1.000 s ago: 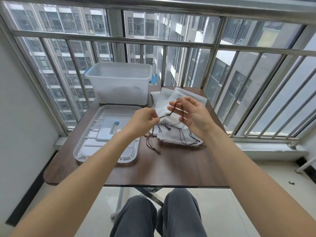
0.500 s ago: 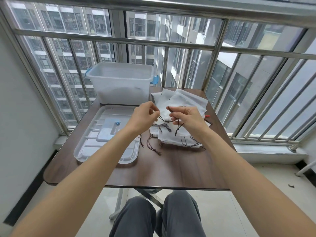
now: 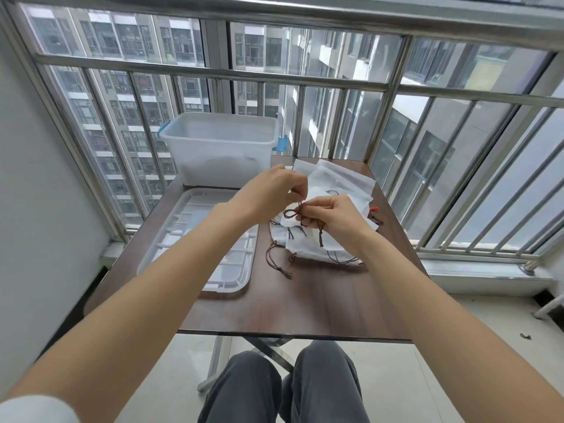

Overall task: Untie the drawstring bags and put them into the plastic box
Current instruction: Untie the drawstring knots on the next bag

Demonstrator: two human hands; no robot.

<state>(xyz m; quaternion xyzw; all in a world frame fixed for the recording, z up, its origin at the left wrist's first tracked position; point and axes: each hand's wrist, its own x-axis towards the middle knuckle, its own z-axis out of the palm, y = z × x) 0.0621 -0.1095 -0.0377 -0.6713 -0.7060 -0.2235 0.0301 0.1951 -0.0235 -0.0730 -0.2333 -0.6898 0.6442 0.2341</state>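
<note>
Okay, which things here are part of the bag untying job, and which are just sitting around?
Part of the job:
- bags
- cord, pinched by both hands: left, right
- box

Just lying about:
- lid, flat on the table
- railing

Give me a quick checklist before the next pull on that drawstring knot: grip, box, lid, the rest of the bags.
1. Both hands on the cord: ok. Left hand and right hand pinch the brown drawstring.
2. Knot undone: not ok, a loop still shows.
3. Plastic box open to receive bags: ok.
4. Lid out of the way: ok, flat on the table beside the bags.
5. Pile of white bags staying on the table: ok.
6. Bags already in the box: cannot tell.
</note>
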